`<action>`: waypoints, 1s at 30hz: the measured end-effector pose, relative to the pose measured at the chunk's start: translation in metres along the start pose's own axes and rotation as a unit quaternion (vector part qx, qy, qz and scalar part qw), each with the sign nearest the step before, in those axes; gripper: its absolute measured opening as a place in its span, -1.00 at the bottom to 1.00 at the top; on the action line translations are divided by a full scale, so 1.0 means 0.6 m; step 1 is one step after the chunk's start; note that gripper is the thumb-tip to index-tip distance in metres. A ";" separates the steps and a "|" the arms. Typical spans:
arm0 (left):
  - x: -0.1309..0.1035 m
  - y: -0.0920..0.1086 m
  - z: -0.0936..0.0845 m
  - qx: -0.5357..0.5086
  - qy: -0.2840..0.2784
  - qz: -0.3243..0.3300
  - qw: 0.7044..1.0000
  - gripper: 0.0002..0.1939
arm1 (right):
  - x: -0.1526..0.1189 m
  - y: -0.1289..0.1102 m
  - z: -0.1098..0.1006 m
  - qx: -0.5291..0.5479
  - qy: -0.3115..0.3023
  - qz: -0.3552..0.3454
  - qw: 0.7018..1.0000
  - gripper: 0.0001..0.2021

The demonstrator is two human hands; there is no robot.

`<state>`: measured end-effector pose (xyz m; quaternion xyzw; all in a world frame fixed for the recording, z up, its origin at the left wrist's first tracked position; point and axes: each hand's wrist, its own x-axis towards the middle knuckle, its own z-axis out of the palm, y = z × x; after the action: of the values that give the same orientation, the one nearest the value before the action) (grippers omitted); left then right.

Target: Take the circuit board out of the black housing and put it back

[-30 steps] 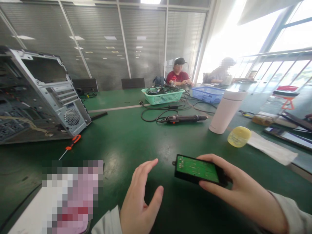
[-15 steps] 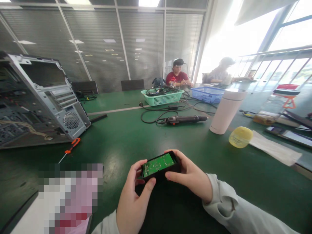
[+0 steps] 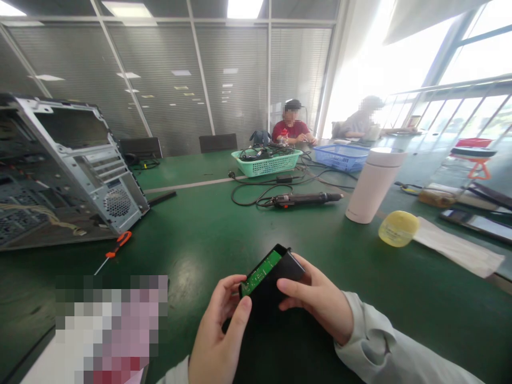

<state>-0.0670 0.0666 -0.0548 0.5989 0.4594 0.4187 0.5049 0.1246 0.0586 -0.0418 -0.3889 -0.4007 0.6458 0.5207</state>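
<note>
Between my two hands is a small black case (image 3: pixel 290 269), tilted, with a green circuit board (image 3: pixel 262 273) showing in its open face. My left hand (image 3: pixel 224 322) grips its left end, with the thumb in front and the fingers behind. At the right end, my right hand (image 3: pixel 318 298) has its thumb on the near wall and the other fingers curled around it. The case is above the green table (image 3: pixel 192 234). Its underside is hidden.
An open computer case (image 3: pixel 120 200) stands at left, near an orange-handled screwdriver (image 3: pixel 120 244). Ahead lie a corded electric screwdriver (image 3: pixel 306 199) and a green basket (image 3: pixel 268 166) of cables. To the right are a pink tumbler (image 3: pixel 374 186) and a yellow container (image 3: pixel 399 229). Two people sit beyond.
Both hands have tilted the black case, so its board shows as a narrower strip and more of its side wall faces me. The view has shifted slightly.
</note>
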 end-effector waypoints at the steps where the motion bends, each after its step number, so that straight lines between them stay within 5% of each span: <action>1: 0.000 0.003 0.000 0.006 -0.010 -0.006 1.000 -0.65 | 0.001 0.001 -0.001 -0.005 0.008 0.001 1.000 -0.28; 6: -0.006 0.020 0.002 0.044 -0.035 0.002 0.998 -0.67 | 0.002 0.000 0.003 -0.018 -0.003 0.013 1.000 -0.22; 12: -0.006 0.006 -0.005 0.084 0.066 -0.006 0.994 -0.56 | -0.012 -0.007 0.015 0.018 -0.084 0.034 0.996 -0.22; 22: 0.016 0.006 0.002 -0.029 0.083 0.000 0.996 -0.55 | -0.017 -0.012 0.019 0.096 -0.184 0.026 0.978 -0.43; 30: 0.013 -0.008 0.002 -0.023 0.111 -0.015 0.993 -0.49 | -0.018 -0.016 0.018 0.060 -0.206 0.048 0.976 -0.35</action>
<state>-0.0646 0.0745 -0.0591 0.5299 0.5122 0.4854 0.4705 0.1200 0.0479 -0.0281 -0.2346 -0.4403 0.7594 0.4177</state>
